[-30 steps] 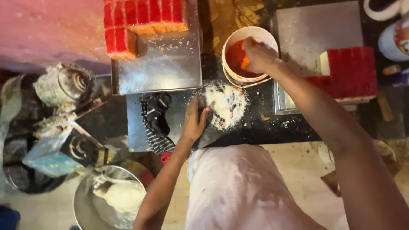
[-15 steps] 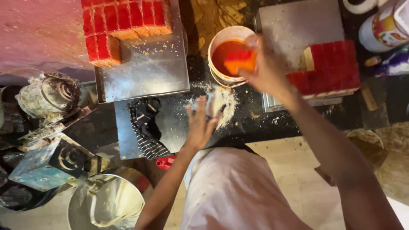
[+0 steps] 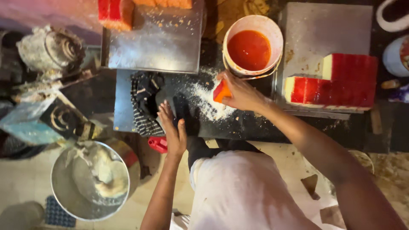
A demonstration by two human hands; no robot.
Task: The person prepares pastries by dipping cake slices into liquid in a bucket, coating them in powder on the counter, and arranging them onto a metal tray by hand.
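My right hand (image 3: pixel 243 94) grips an orange-red coated square piece (image 3: pixel 221 91) just above a scatter of white powder (image 3: pixel 208 104) on the dark counter (image 3: pixel 251 125). Right behind it stands a white bucket of red liquid (image 3: pixel 252 47). My left hand (image 3: pixel 172 127) lies flat and open on the counter next to a dark striped cloth (image 3: pixel 145 104). On a metal tray (image 3: pixel 324 30) at the right sit several red-topped cake blocks (image 3: pixel 336 81).
A second metal tray (image 3: pixel 157 42) at the back holds red cake pieces (image 3: pixel 115 12). A metal bowl with white dough (image 3: pixel 91 181) stands at lower left on the floor. Cluttered tools and boxes (image 3: pixel 47 85) fill the left side. A small red object (image 3: pixel 157 145) lies by the counter edge.
My right hand has lifted the coated piece out of the bucket and brought it down to the white powder. My left hand slid off the powder to the left.
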